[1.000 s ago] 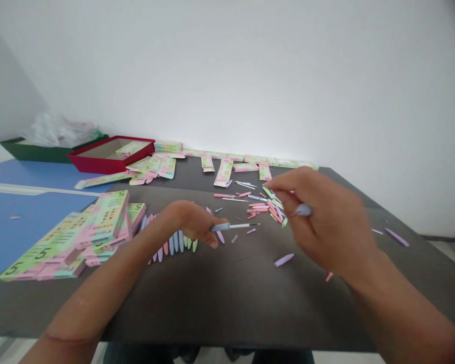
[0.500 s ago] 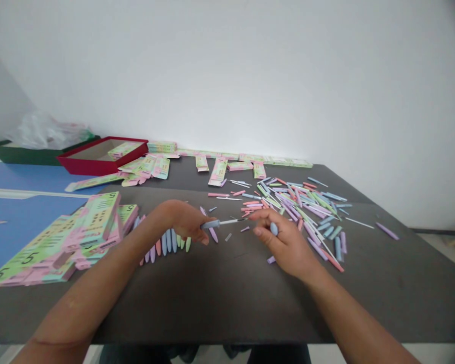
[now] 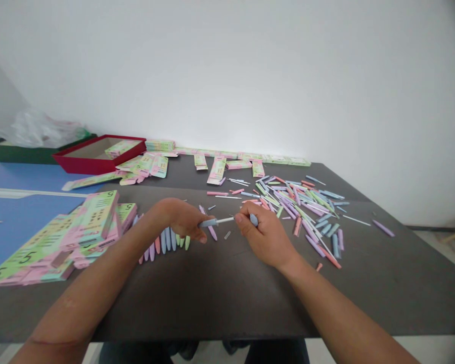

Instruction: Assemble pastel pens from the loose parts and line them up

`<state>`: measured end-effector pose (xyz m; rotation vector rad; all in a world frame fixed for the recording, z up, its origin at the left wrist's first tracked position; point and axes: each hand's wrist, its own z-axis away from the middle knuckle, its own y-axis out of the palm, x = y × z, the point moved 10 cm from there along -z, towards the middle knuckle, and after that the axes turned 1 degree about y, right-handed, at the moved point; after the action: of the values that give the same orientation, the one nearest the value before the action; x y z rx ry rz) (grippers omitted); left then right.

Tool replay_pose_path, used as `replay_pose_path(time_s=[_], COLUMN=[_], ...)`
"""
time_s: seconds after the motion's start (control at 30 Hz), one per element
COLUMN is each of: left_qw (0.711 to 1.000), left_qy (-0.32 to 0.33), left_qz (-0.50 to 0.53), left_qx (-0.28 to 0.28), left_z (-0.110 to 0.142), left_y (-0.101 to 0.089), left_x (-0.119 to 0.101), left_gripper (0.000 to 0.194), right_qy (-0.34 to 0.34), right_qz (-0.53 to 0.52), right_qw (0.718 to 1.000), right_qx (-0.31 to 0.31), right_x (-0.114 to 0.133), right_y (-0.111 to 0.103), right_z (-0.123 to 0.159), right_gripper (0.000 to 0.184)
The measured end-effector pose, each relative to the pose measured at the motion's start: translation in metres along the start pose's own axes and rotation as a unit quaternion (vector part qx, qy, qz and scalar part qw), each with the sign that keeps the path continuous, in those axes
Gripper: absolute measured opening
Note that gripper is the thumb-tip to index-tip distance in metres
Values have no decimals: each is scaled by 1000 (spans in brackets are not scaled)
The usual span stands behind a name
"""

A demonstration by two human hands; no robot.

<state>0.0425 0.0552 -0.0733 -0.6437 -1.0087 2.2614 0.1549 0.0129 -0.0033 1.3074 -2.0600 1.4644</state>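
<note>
My left hand [image 3: 184, 221] is closed on a light blue pen barrel [image 3: 208, 222], held level above the table. A thin white refill [image 3: 225, 220] sticks out of the barrel's right end. My right hand [image 3: 267, 235] pinches the far end of that refill, with the tip hidden by thumb and finger. A small blue pen piece [image 3: 254, 219] shows between the right thumb and curled fingers. Below my left hand lies a row of pastel pen barrels [image 3: 169, 239], partly covered by my forearm. Just behind the held barrel is a purple pen piece [image 3: 212, 232].
Loose pen parts and refills [image 3: 288, 199] lie heaped at the right. Printed boxes [image 3: 94, 217] are stacked at the left. Farther back stand a red tray [image 3: 87, 164] and a green tray [image 3: 30, 154] with a plastic bag [image 3: 41, 130]. More small boxes [image 3: 216, 170] lie near the wall.
My right hand has moved left and its fingers have closed over the refill's end. A short reddish piece now shows beside the right wrist. My left hand has hardly moved.
</note>
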Motion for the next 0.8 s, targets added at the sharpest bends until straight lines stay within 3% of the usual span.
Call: replay_pose_path(time_s=[0.1,0.23,0.4,0.53,0.63,0.7,0.8], left_qw=[1000,1000,999,999,997,997,997], left_qy=[-16,-11,-25,-40,-55,-58,-53], left_qz=[-3,6,-6,-34,-50,-51,-42], left_qx=[19,24,19,-9,-21,-20,-22], left_z=[3,7,9,11,12,12,12], left_y=[1,0,-3,-10,-14,-13,-13], left_x=[1,0,3,4,7,9,10], left_gripper=[46,38,46,62,72,75,75], right_qy=[21,32,87,126,165,176,172], right_qz=[-42,-86,3,146,276,321,330], right_qw=[999,996,995,980,940,918,911], right_qx=[16,8,-41,43,117,154,179], right_x=[-7,-21,-68,-108,-135,-144,-146], right_y=[4,-3,-20,4,28,43,62], right_z=[6,13,5,-15,-26,-31,-37], right_gripper=[18,29,21,23,29,29,26])
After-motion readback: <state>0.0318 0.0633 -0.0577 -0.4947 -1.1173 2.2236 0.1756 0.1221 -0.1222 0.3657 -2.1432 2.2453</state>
